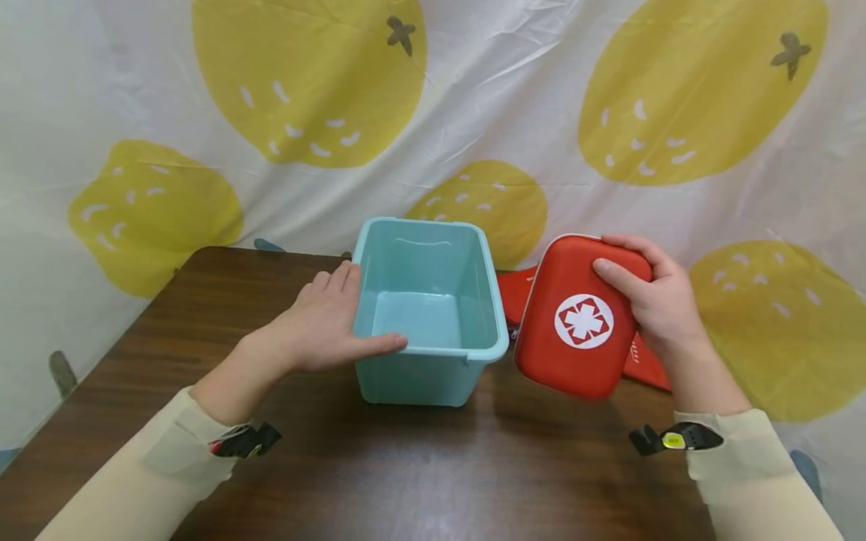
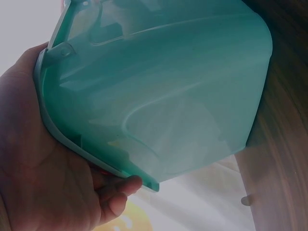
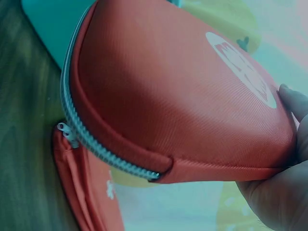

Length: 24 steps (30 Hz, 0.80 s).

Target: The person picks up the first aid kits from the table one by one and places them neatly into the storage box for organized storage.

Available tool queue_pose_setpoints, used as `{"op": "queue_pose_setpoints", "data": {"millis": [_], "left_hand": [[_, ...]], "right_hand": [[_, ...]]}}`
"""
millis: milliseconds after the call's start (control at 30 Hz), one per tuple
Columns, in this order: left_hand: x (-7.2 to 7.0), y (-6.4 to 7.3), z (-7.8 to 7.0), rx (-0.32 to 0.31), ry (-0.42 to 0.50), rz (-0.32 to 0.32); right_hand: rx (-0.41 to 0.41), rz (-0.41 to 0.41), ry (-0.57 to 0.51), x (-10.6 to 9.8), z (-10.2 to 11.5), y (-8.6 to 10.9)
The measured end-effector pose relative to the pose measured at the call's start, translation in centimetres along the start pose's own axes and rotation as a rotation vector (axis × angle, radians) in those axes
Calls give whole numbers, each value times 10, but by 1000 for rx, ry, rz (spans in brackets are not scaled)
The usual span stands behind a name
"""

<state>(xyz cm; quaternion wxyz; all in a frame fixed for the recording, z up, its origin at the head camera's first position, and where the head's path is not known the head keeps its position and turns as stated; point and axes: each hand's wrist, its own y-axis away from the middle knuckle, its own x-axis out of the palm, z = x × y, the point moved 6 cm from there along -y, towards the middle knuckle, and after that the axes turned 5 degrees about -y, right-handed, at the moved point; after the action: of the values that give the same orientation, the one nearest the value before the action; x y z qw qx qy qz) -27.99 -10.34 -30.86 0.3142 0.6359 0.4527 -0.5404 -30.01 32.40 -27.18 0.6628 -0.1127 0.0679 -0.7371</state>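
Observation:
A light teal plastic bin [image 1: 414, 379] stands upright on the table, its inside bare. At the bin's near left corner rests my left hand [image 1: 321, 319], fingers along the left rim and thumb across the front rim. The left wrist view shows that hand's palm [image 2: 53, 168] against the rim. To the right of the bin, my right hand [image 1: 666, 304] grips a red zippered first-aid case [image 1: 541, 338] with a white cross emblem, thumb on its front. The case is tilted and raised; its zipper [image 3: 108, 156] is closed along the visible edge.
Behind and below the case lies a flat red zippered pouch [image 1: 649, 368], partly hidden. The dark wooden table [image 1: 406, 481] meets a white cloth backdrop [image 1: 487, 90] with yellow fruit prints.

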Motion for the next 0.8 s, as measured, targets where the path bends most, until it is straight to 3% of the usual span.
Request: {"op": "queue_pose_setpoints", "data": {"millis": [500, 800], "left_hand": [[0, 1, 1, 3, 10, 0], [-1, 2, -1, 7, 12, -26]], "right_hand": [[-111, -35, -39, 6, 40, -7], [-199, -16, -116, 22, 69, -19]]}}
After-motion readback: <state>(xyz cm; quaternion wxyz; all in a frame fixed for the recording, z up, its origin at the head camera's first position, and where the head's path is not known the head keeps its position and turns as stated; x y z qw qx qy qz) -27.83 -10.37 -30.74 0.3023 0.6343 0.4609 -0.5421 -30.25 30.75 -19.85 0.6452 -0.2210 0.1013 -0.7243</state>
